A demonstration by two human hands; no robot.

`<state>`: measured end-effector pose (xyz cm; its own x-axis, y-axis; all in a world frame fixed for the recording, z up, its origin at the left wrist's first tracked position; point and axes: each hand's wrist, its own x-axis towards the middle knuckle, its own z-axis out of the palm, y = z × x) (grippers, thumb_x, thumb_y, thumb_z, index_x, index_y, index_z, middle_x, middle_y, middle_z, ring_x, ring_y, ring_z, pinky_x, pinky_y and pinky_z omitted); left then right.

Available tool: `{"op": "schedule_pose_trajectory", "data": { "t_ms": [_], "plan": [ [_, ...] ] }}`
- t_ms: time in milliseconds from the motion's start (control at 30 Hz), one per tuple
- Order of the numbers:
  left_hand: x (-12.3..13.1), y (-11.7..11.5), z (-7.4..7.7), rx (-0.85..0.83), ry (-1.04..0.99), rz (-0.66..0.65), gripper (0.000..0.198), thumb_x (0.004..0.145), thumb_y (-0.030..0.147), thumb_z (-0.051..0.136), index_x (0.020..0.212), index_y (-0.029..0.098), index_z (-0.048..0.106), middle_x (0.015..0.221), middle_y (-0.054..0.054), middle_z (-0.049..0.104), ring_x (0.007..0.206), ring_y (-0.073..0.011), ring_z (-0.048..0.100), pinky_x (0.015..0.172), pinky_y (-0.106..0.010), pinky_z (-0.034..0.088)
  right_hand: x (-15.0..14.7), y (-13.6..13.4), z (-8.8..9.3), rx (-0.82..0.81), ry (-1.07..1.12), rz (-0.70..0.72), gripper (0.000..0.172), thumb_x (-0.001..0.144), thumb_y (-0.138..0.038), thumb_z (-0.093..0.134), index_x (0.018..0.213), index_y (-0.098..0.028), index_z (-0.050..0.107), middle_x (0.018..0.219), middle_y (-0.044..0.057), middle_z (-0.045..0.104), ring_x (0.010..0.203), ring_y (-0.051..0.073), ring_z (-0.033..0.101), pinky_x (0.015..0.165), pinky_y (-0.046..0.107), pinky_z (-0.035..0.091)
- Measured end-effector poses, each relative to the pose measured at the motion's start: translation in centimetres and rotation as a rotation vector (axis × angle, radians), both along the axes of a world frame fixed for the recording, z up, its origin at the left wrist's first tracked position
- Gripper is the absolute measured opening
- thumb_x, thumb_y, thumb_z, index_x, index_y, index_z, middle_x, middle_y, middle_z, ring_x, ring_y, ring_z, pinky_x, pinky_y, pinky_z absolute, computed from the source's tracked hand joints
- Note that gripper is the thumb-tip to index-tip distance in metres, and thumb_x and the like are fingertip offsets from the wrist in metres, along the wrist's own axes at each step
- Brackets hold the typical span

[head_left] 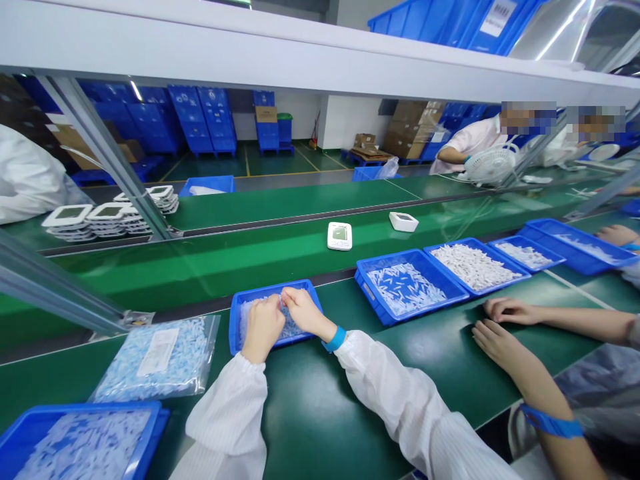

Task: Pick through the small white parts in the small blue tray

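Observation:
My left hand (pixel 263 325) and my right hand (pixel 303 312) meet above a small blue tray (pixel 233 333). Both are closed, with thumbs and fingertips pinched together and nearly touching. Whatever sits between the fingertips is too small to make out. Under them, the tray holds many small translucent pieces (pixel 291 327), partly covered by my hands. To the left lies a transparent bag (pixel 193 353) of small light-blue and white pieces with a white label (pixel 159 351). Nearest me on the left, another blue tray (pixel 159 427) contains whitish strips (pixel 85 440).
Several blue trays (pixel 380 313) of small white parts line the bench on the right. Beside them rest a co-worker's hands (pixel 505 333). Two white devices, one with a screen (pixel 340 236), lie on the green belt (pixel 280 250). A metal post (pixel 107 143) rises at left; a shelf (pixel 300 57) spans above.

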<state>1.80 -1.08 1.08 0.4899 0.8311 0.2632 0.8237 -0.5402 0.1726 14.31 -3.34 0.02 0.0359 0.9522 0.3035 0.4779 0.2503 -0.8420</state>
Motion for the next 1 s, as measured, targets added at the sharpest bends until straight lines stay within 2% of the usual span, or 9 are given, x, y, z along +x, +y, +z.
{"op": "schedule_pose_trajectory", "data": {
  "t_ms": [367,533,633,767,900,1000],
  "plan": [
    [0.46,0.03,-0.43,0.001,-0.006,-0.024,0.026,0.080,0.007,0.037,0.082,0.014,0.062,0.071,-0.010,0.067,0.071,-0.0228,0.063,0.071,-0.031,0.042,0.01,0.01,0.02,-0.015,-0.067,0.016,0.026,0.091,-0.018,0.036,0.066,-0.018,0.045,0.064,-0.001,0.052,0.062,0.012,0.046,0.061,0.022,0.032],
    [0.52,0.09,-0.38,-0.030,-0.004,-0.034,0.026,0.078,0.006,0.038,0.083,0.013,0.062,0.073,-0.010,0.068,0.072,-0.0222,0.063,0.072,-0.031,0.042,0.08,0.04,-0.02,-0.022,-0.125,0.029,0.027,0.091,-0.017,0.036,0.065,-0.019,0.043,0.062,-0.002,0.049,0.059,0.012,0.044,0.059,0.023,0.031],
    [0.43,0.21,-0.45,-0.024,-0.023,-0.042,0.025,0.079,0.006,0.038,0.085,0.014,0.061,0.074,-0.009,0.067,0.072,-0.0216,0.062,0.071,-0.031,0.041,0.04,0.20,-0.09,-0.015,-0.048,0.042,0.027,0.092,-0.021,0.035,0.066,-0.019,0.042,0.064,-0.001,0.049,0.062,0.012,0.045,0.061,0.024,0.033],
    [0.10,0.51,-0.64,-0.003,-0.123,-0.024,0.023,0.083,0.008,0.036,0.083,0.017,0.057,0.074,-0.007,0.066,0.073,-0.0202,0.060,0.069,-0.030,0.038,-0.12,0.46,-0.22,0.009,0.148,0.072,0.032,0.095,-0.034,0.032,0.069,-0.019,0.042,0.068,-0.001,0.048,0.067,0.013,0.046,0.065,0.024,0.038],
    [-0.21,0.67,-0.63,0.000,-0.221,-0.027,0.024,0.089,0.014,0.033,0.084,0.018,0.056,0.076,-0.006,0.066,0.073,-0.0196,0.060,0.068,-0.030,0.037,-0.19,0.44,-0.31,0.010,0.180,0.073,0.037,0.095,-0.044,0.032,0.072,-0.019,0.044,0.068,-0.001,0.045,0.065,0.012,0.043,0.063,0.024,0.037],
    [-0.30,0.59,-0.44,-0.005,-0.255,-0.049,0.026,0.092,0.019,0.032,0.093,0.018,0.057,0.077,-0.006,0.067,0.073,-0.0203,0.061,0.069,-0.031,0.037,-0.19,0.35,-0.40,0.024,0.177,0.044,0.037,0.095,-0.044,0.033,0.071,-0.018,0.044,0.067,-0.001,0.045,0.064,0.012,0.042,0.062,0.024,0.036]
  ]
}}
